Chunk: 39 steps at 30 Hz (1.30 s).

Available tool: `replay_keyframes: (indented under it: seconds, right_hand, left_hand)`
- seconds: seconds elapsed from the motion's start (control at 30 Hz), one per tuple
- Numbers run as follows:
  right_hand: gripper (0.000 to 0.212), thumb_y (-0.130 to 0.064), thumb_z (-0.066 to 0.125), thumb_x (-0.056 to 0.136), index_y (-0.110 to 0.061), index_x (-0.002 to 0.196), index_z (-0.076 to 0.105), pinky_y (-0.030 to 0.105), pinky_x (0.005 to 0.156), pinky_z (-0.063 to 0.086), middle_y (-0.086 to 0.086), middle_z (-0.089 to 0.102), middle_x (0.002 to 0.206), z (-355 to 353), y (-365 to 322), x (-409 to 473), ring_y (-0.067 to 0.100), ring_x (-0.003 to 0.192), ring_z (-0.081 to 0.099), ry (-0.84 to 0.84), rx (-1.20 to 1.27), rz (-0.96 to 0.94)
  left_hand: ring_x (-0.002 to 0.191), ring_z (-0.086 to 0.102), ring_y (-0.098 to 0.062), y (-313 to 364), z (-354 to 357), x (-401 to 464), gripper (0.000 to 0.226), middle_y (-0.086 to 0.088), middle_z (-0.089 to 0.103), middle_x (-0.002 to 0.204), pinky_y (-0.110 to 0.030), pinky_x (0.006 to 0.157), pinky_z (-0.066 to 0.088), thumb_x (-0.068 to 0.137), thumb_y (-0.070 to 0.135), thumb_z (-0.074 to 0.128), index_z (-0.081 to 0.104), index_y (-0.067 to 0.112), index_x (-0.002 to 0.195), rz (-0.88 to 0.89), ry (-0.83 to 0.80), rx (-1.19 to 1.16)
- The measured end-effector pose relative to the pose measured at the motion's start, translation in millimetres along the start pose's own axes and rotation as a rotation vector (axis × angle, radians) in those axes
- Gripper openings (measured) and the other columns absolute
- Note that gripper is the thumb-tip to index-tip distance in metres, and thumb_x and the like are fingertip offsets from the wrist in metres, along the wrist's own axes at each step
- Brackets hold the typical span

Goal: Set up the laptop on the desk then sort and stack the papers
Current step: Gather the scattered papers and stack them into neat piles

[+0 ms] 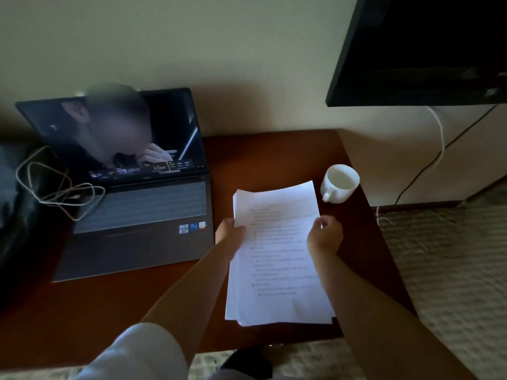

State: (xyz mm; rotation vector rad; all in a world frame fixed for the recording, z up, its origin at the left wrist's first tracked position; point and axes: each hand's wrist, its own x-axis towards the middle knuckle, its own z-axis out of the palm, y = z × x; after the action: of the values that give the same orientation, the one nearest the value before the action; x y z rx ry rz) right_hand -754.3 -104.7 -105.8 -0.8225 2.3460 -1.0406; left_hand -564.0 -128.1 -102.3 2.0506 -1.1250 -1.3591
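Observation:
An open grey laptop (137, 215) stands on the left half of the dark wooden desk (269, 157), its screen lit. To its right I hold a stack of white printed papers (277, 259) over the desk. My left hand (229, 233) grips the stack's left edge, thumb on top. My right hand (325, 233) pinches the right edge at about the same height. The sheets are slightly fanned at the top left corner and at the bottom.
A white mug (340, 183) stands just beyond the papers at the desk's right edge. A tangled white cable (55, 185) lies over the laptop's left side beside a dark bag (13, 204). A black wall-mounted screen (422, 50) hangs at the upper right, with cables below.

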Motion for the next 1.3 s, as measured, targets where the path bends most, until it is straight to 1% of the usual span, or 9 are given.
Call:
replay_keyframes:
  seconds: [0.1, 0.2, 0.33, 0.57, 0.77, 0.87, 0.97, 1.1, 1.3]
  right_hand:
    - [0.023, -0.009, 0.051, 0.091, 0.002, 0.103, 0.068, 0.039, 0.091, 0.044, 0.022, 0.063, 0.11, 7, 3, 2, 0.036, 0.104, 0.057, 0.021, -0.044, 0.066]
    - [0.027, -0.014, 0.052, 0.092, 0.0, 0.11, 0.066, 0.043, 0.097, 0.044, 0.023, 0.062, 0.114, 9, 6, -1, 0.039, 0.109, 0.056, 0.008, -0.114, 0.14]
    - [0.044, -0.019, 0.055, 0.09, -0.002, 0.131, 0.05, 0.044, 0.1, 0.043, 0.02, 0.052, 0.131, 4, 4, 1, 0.039, 0.121, 0.049, -0.132, -0.156, 0.193]
    - [0.045, -0.029, 0.05, 0.089, -0.011, 0.13, 0.048, 0.041, 0.092, 0.044, 0.014, 0.043, 0.131, -7, 0, -3, 0.033, 0.12, 0.044, -0.33, -0.46, 0.091]
    - [0.052, -0.029, 0.057, 0.08, -0.008, 0.126, 0.048, 0.043, 0.093, 0.047, 0.013, 0.043, 0.129, -8, -1, -19, 0.032, 0.115, 0.046, -0.278, -0.386, 0.368]
    - [0.052, -0.031, 0.059, 0.067, -0.008, 0.113, 0.059, 0.039, 0.082, 0.054, 0.009, 0.064, 0.101, -15, 9, -12, 0.03, 0.09, 0.063, -0.334, -0.214, 0.442]
    - [0.046, -0.032, 0.066, 0.061, -0.009, 0.1, 0.063, 0.041, 0.08, 0.057, 0.006, 0.067, 0.082, -16, 21, -11, 0.027, 0.076, 0.066, -0.418, -0.126, 0.444]
    - [0.054, -0.037, 0.069, 0.061, -0.011, 0.109, 0.062, 0.039, 0.082, 0.055, 0.009, 0.063, 0.105, -15, 25, -24, 0.03, 0.096, 0.061, -0.429, -0.204, 0.341]
    - [0.038, -0.006, 0.066, 0.076, -0.009, 0.112, 0.054, 0.027, 0.059, 0.046, 0.007, 0.062, 0.094, -32, 8, -44, 0.017, 0.071, 0.059, -0.447, 0.189, 0.272]
  left_hand:
    - [0.075, 0.055, -0.018, -3, 5, 3, 0.016, -0.006, 0.057, 0.09, -0.026, 0.063, 0.048, 0.09, 0.008, 0.046, 0.057, 0.012, 0.102, -0.048, 0.053, -0.043]
    - [0.093, 0.057, -0.027, -1, 7, -4, 0.024, -0.009, 0.056, 0.096, -0.032, 0.078, 0.05, 0.097, 0.012, 0.041, 0.058, 0.007, 0.113, -0.174, 0.106, -0.13]
    - [0.119, 0.053, -0.029, -3, 8, -9, 0.037, -0.014, 0.054, 0.127, -0.025, 0.085, 0.051, 0.101, 0.016, 0.033, 0.049, 0.003, 0.131, -0.286, 0.136, -0.071]
    - [0.127, 0.031, -0.031, 2, 18, -22, 0.046, -0.009, 0.034, 0.139, -0.046, 0.102, 0.039, 0.094, 0.022, 0.045, 0.036, 0.025, 0.139, -0.035, 0.109, 0.289]
    - [0.105, 0.051, -0.027, 5, 10, -25, 0.063, -0.007, 0.045, 0.125, -0.04, 0.087, 0.053, 0.085, 0.027, 0.062, 0.03, 0.022, 0.139, -0.188, 0.018, 0.069]
    - [0.081, 0.056, -0.019, 0, -1, -28, 0.049, -0.004, 0.054, 0.099, -0.034, 0.071, 0.052, 0.083, 0.024, 0.069, 0.041, 0.014, 0.122, -0.269, -0.017, -0.134]
    - [0.087, 0.064, -0.025, -8, -3, -31, 0.038, -0.01, 0.063, 0.103, -0.042, 0.078, 0.056, 0.077, 0.018, 0.076, 0.053, 0.013, 0.108, -0.309, -0.117, -0.218]
    - [0.083, 0.064, -0.024, -12, 4, -41, 0.029, -0.009, 0.063, 0.095, -0.04, 0.074, 0.056, 0.076, 0.007, 0.075, 0.054, 0.013, 0.096, -0.268, -0.12, -0.2]
    - [0.09, 0.064, -0.026, -11, -8, -59, 0.03, -0.011, 0.063, 0.101, -0.044, 0.081, 0.056, 0.077, 0.001, 0.073, 0.055, 0.009, 0.099, -0.156, -0.093, -0.195]
